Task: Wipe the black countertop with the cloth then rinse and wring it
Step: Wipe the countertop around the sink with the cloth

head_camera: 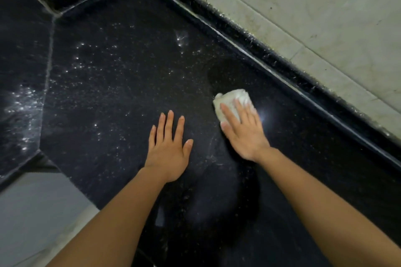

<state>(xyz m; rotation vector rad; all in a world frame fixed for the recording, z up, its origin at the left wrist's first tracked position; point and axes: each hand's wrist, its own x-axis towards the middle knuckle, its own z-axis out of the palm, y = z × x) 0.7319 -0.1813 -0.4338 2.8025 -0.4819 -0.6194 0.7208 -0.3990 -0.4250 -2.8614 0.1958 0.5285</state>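
Right hand (243, 130) is flat, fingers straight, pressing the folded cloth (230, 99) onto the wet black tabletop (108, 93), I'd guess for wiping pressure, while the left hand (169, 147), open just left of the cloth, looks planted for balance.

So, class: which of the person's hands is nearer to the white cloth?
Right. The right hand presses flat on the cloth; the left hand is spread over the black countertop, apart, to the cloth's left.
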